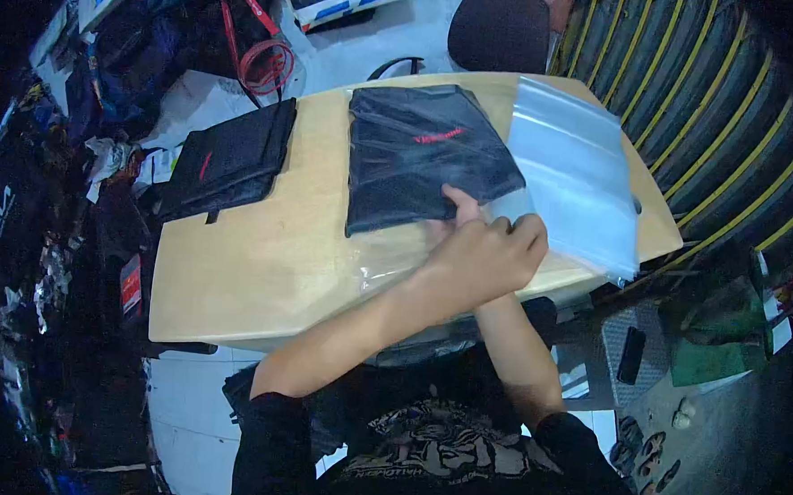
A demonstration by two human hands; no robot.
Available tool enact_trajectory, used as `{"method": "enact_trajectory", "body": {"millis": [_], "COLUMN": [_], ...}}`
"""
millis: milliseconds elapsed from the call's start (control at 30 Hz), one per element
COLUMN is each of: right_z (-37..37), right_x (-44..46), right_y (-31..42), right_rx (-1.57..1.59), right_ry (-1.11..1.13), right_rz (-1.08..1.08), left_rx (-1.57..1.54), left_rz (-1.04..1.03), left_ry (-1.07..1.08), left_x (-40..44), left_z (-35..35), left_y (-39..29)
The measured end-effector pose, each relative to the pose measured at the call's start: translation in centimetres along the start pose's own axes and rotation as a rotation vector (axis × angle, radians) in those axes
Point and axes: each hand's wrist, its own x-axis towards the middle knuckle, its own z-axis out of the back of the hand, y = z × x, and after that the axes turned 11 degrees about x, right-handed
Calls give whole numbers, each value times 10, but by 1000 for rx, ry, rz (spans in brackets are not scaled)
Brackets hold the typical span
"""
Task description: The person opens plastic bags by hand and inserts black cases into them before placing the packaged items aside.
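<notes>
A black folded fabric item (419, 150) with red lettering lies inside a clear plastic bag (382, 265) in the middle of the table. My forearms cross over the table's near edge. My left hand (499, 253) is at the bag's lower right corner, its fingers curled closed at the loose clear plastic. Beneath it, my right hand (459, 209) is mostly hidden. One of its digits presses on the bag's near edge, and another shows faintly through the plastic. Flat clear plastic bags (575, 185) lie in a stack on the right.
Another black folded item (231, 158) with red lettering lies at the left end of the wooden table (233, 293). A dark chair back (499, 29) stands beyond the far edge. Black and yellow ribbed coils (708, 129) rise at the right, and dark clutter (45, 274) fills the left.
</notes>
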Motion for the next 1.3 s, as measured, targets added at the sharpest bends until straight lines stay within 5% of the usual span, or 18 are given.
{"method": "enact_trajectory", "body": {"millis": [267, 367, 533, 600, 667, 800, 1033, 1300], "right_z": [8, 13, 2, 20, 12, 1, -11, -2], "right_x": [-9, -1, -14, -8, -11, -23, -30, -26], "right_y": [11, 9, 3, 18, 10, 6, -23, -31], "right_rx": [335, 280, 297, 463, 294, 194, 218, 220], "right_ry": [-109, -362, -154, 99, -230, -239, -284, -163], "right_rz": [-24, -113, -84, -384, -29, -12, -82, -83], "left_rx": [-106, -97, -247, -199, -182, -189, -192, -64], "left_rz": [243, 192, 267, 329, 404, 418, 859, 797], "left_ry": [404, 173, 149, 142, 231, 288, 84, -35], "left_x": [-82, -103, -111, -122, -127, -156, -183, -201], "left_z": [22, 30, 44, 40, 45, 45, 56, 65], "left_y": [28, 24, 23, 22, 23, 14, -8, -16]}}
